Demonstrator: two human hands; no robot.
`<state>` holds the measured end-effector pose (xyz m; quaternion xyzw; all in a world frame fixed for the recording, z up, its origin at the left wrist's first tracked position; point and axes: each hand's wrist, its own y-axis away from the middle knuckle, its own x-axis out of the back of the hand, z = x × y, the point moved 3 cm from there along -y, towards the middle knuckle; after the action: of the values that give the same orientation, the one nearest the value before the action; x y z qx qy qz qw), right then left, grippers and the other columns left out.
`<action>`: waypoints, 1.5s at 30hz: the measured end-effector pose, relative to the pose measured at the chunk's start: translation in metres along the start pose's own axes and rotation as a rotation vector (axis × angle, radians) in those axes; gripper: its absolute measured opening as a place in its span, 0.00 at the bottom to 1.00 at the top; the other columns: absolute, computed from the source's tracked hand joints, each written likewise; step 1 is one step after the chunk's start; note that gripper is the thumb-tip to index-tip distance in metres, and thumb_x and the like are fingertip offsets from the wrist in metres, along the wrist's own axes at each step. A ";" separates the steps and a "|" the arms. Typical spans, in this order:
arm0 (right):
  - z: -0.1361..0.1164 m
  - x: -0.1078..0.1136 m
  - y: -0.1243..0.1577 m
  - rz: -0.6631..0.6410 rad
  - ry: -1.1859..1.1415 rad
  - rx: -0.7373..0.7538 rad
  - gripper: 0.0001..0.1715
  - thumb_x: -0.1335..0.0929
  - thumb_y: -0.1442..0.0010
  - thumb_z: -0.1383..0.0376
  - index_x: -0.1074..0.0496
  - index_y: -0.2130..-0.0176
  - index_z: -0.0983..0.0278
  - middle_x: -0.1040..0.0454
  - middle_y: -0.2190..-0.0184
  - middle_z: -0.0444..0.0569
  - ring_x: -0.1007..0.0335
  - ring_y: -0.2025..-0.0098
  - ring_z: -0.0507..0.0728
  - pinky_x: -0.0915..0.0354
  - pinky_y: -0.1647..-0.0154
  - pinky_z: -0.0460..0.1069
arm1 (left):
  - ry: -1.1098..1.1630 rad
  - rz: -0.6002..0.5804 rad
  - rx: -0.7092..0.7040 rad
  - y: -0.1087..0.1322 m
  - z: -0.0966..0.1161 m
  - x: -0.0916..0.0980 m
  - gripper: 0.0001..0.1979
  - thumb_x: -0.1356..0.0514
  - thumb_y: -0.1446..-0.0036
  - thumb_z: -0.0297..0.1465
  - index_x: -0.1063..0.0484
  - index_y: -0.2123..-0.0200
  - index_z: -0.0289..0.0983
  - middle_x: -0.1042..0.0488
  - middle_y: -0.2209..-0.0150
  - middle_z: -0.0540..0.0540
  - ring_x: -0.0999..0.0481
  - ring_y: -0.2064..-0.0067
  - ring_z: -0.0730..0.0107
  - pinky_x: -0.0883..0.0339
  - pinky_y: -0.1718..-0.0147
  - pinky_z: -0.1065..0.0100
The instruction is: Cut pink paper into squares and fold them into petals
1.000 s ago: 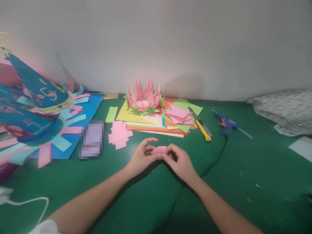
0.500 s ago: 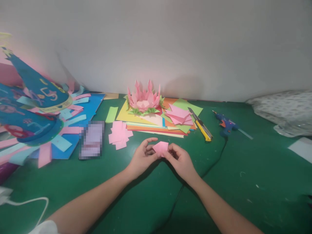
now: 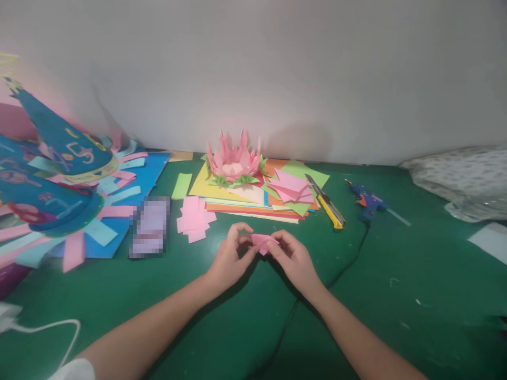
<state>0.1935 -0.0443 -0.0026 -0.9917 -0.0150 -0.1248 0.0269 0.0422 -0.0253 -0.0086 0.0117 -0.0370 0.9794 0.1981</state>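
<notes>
A small folded pink paper piece is pinched between both of my hands just above the green table. My left hand grips its left end with thumb and curled fingers. My right hand pinches its right end. A heap of small pink paper squares lies to the left of my hands. Behind them a pink paper lotus sits on a stack of coloured paper sheets, with folded pink pieces beside it.
A yellow utility knife and a blue glue gun with its black cord lie at the right. Blue decorated paper cones with pink and blue strips fill the left. A white cable runs at lower left; patterned cloth at far right.
The pink piece was turned and opened up wider half a second ago; now it is folded flatter and lower between my fingers. My hands have stayed in the same place.
</notes>
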 end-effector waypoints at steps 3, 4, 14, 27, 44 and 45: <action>0.001 0.001 0.000 -0.001 0.029 -0.002 0.20 0.38 0.40 0.53 0.34 0.75 0.63 0.36 0.79 0.42 0.40 0.76 0.51 0.42 0.75 0.45 | -0.058 0.034 -0.034 0.000 -0.001 0.000 0.09 0.43 0.43 0.30 0.41 0.61 0.39 0.30 0.67 0.49 0.28 0.65 0.73 0.35 0.63 0.71; 0.002 0.002 0.000 -0.005 0.040 0.002 0.21 0.38 0.39 0.53 0.34 0.76 0.63 0.37 0.80 0.42 0.40 0.77 0.51 0.42 0.76 0.45 | -0.077 0.045 -0.041 -0.001 -0.001 0.001 0.07 0.42 0.44 0.30 0.38 0.63 0.38 0.30 0.66 0.48 0.29 0.64 0.73 0.34 0.62 0.70; -0.004 0.002 0.000 -0.013 0.106 0.044 0.21 0.38 0.39 0.55 0.34 0.78 0.64 0.37 0.81 0.42 0.42 0.77 0.50 0.43 0.76 0.45 | -0.054 0.069 0.076 -0.005 0.003 0.004 0.08 0.35 0.52 0.33 0.26 0.68 0.36 0.31 0.58 0.43 0.28 0.61 0.69 0.32 0.62 0.69; -0.003 0.003 0.000 -0.001 0.188 0.069 0.21 0.38 0.39 0.56 0.32 0.77 0.64 0.34 0.79 0.44 0.39 0.75 0.52 0.41 0.73 0.46 | 0.048 0.093 0.242 -0.007 -0.002 0.005 0.12 0.35 0.54 0.37 0.29 0.73 0.34 0.27 0.75 0.49 0.30 0.73 0.74 0.35 0.70 0.71; -0.002 0.001 0.000 -0.025 0.213 0.069 0.20 0.38 0.39 0.57 0.31 0.77 0.64 0.32 0.79 0.44 0.37 0.75 0.53 0.42 0.73 0.46 | 0.072 0.126 0.254 -0.005 -0.004 0.004 0.11 0.35 0.54 0.34 0.33 0.75 0.34 0.29 0.76 0.51 0.32 0.74 0.77 0.39 0.72 0.73; -0.002 0.001 0.000 -0.026 0.217 0.064 0.20 0.38 0.39 0.57 0.32 0.77 0.64 0.32 0.79 0.44 0.37 0.75 0.52 0.42 0.73 0.46 | 0.077 0.128 0.253 -0.005 -0.004 0.004 0.11 0.35 0.54 0.34 0.33 0.75 0.34 0.29 0.76 0.51 0.32 0.74 0.77 0.39 0.72 0.73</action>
<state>0.1938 -0.0447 -0.0008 -0.9707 -0.0288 -0.2311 0.0585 0.0406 -0.0186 -0.0120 -0.0034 0.0936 0.9866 0.1334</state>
